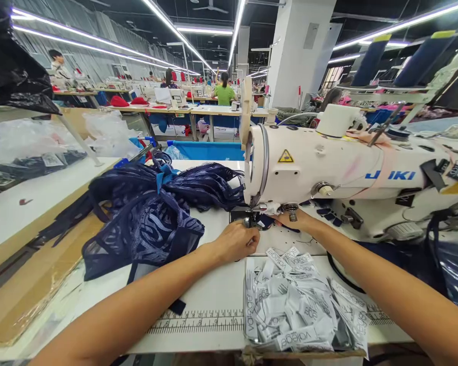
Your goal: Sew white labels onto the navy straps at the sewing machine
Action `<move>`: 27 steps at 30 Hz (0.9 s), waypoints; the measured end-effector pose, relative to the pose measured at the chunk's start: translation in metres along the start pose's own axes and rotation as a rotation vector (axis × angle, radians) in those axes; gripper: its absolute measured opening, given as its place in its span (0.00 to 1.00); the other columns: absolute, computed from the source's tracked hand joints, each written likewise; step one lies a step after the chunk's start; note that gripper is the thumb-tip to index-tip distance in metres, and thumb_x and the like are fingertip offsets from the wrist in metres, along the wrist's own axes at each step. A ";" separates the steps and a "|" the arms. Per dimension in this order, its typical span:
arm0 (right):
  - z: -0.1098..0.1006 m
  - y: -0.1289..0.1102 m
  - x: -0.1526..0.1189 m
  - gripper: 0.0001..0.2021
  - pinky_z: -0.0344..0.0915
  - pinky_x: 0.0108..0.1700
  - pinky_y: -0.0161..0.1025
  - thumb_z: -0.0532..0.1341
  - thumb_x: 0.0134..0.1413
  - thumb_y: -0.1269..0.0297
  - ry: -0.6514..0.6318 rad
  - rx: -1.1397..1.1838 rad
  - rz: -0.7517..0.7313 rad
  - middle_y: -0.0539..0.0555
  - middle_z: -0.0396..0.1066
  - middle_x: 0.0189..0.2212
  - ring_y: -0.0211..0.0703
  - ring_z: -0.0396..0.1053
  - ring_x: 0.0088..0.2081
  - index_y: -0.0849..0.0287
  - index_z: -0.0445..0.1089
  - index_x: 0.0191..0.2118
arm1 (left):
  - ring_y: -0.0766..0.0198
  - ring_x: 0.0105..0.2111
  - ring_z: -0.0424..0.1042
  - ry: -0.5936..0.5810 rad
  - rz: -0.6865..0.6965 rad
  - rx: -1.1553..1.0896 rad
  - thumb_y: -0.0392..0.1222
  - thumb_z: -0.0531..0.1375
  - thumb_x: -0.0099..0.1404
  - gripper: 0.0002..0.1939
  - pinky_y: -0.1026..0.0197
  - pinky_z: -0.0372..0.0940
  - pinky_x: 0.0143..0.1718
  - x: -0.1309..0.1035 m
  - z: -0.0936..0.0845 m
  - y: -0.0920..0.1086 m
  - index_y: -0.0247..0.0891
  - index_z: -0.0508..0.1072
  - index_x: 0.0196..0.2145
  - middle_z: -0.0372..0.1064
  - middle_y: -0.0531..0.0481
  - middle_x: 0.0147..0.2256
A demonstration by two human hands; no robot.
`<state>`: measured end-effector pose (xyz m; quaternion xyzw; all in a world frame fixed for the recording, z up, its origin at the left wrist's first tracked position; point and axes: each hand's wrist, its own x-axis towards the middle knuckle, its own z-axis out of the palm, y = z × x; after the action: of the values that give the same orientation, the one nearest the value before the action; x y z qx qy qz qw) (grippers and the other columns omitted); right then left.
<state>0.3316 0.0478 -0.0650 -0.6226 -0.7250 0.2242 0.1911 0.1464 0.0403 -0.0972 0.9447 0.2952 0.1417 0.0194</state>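
Note:
A white sewing machine (351, 162) stands at the right, its needle area low at its left end. Just left of the presser foot is my left hand (238, 240), fingers curled together; what they hold is hidden. My right hand (293, 221) reaches under the machine arm from the right, its fingertips at a small dark navy strap piece (265, 221) beside the foot and partly covered by the machine. Navy lace garments (145, 229), bundled with a blue tie (165, 176), lie left of my left hand. A box of white printed labels (297, 305) sits in front.
A printed ruler (198, 324) runs along the table's front edge. Blue cloth (209, 151) hangs behind the table. Dark fabric (397, 262) lies at the right, and a black plastic bag (15, 61) hangs upper left. People sit at machines farther back.

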 end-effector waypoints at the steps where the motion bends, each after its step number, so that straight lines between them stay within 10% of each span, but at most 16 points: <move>1: 0.001 0.001 0.001 0.25 0.57 0.22 0.35 0.52 0.48 0.51 -0.016 0.008 0.008 0.46 0.50 0.08 0.35 0.51 0.15 0.55 0.48 0.08 | 0.69 0.19 0.61 0.005 0.000 -0.018 0.31 0.56 0.53 0.04 0.66 0.58 0.30 -0.002 0.000 -0.001 0.38 0.69 0.25 0.65 0.56 0.18; 27: 0.002 0.012 0.007 0.23 0.58 0.28 0.36 0.52 0.49 0.52 -0.175 -0.074 0.132 0.46 0.52 0.11 0.36 0.54 0.18 0.56 0.51 0.10 | 0.70 0.18 0.62 0.132 -0.021 -0.099 0.32 0.53 0.56 0.06 0.65 0.58 0.32 -0.002 0.000 -0.019 0.37 0.69 0.26 0.61 0.58 0.15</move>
<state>0.3392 0.0562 -0.0740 -0.6537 -0.7040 0.2629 0.0886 0.1341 0.0547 -0.0996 0.9280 0.2982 0.2181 0.0482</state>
